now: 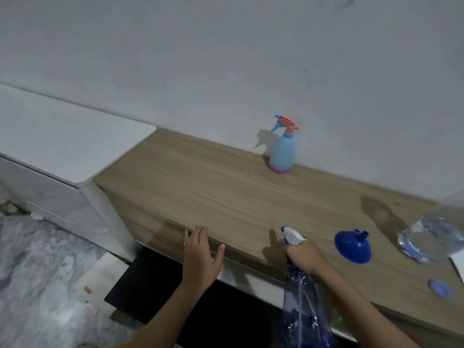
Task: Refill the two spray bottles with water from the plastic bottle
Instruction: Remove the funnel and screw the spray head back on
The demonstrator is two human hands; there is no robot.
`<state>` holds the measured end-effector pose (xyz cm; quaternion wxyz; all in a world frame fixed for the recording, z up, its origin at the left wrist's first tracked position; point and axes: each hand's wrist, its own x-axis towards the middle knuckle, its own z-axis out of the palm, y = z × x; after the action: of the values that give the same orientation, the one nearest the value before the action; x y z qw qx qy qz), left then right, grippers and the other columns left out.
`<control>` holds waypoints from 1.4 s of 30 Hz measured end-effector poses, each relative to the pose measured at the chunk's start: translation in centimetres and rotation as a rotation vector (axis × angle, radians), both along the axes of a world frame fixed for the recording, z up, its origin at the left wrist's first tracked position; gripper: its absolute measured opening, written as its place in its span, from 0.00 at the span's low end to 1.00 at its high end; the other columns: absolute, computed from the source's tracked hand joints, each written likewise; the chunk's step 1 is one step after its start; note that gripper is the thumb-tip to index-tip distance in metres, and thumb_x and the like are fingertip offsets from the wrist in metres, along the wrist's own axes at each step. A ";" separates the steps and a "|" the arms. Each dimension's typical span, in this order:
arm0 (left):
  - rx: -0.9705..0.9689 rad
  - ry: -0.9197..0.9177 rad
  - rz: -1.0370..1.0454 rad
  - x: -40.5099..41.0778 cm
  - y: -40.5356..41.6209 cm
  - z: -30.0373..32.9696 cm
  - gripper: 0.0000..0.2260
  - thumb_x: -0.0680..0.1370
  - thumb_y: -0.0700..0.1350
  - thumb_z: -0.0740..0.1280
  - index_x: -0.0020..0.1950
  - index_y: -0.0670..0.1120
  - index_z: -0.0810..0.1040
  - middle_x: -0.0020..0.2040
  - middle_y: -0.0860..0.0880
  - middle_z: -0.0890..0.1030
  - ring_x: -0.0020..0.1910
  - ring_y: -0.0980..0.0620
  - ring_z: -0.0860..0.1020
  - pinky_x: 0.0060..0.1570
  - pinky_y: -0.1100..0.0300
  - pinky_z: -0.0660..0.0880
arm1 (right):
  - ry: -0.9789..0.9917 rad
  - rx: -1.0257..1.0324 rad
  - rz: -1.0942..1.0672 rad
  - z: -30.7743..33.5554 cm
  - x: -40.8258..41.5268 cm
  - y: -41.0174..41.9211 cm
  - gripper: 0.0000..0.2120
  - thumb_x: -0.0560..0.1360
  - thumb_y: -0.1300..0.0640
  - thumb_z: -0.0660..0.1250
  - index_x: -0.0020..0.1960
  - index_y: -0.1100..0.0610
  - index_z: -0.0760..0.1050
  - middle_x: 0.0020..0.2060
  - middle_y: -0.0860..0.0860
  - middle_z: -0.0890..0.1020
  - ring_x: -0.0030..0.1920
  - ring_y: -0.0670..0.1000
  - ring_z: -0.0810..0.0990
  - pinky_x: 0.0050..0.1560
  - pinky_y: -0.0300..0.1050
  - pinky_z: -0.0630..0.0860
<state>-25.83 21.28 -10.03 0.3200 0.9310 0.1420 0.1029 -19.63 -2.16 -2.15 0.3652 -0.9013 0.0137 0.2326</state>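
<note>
My right hand (305, 256) grips the neck of a clear blue spray bottle (305, 312) with a white and blue trigger head, held at the wooden counter's front edge. My left hand (200, 254) hovers open, fingers spread, over that edge to the left. A light blue spray bottle (282, 151) with a pink base and pink trigger stands upright against the wall. The clear plastic water bottle (429, 239) stands at the right, its top blurred. A blue funnel (352, 244) lies mouth down between my right hand and the water bottle. A light blue cap (440, 288) lies on the counter.
The wooden counter (200, 187) runs along a white wall. A white cabinet (62, 146) adjoins it on the left. A dark opening shows below the counter's front edge, and a marbled floor (37, 272) lies lower left. A white sheet's corner (458, 266) pokes in at the right.
</note>
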 end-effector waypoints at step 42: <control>-0.616 -0.193 -0.418 26.8 -22.1 12.4 0.24 0.67 0.43 0.78 0.57 0.48 0.70 0.55 0.53 0.76 0.52 0.56 0.75 0.47 0.71 0.71 | -0.868 0.197 -0.165 15.0 20.8 -11.6 0.09 0.74 0.65 0.67 0.52 0.56 0.80 0.44 0.48 0.82 0.40 0.45 0.82 0.38 0.29 0.75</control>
<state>1.01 -0.83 2.40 0.6108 0.7861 -0.0575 0.0753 1.21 -13.78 12.86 0.4387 -0.8722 -0.0909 -0.1966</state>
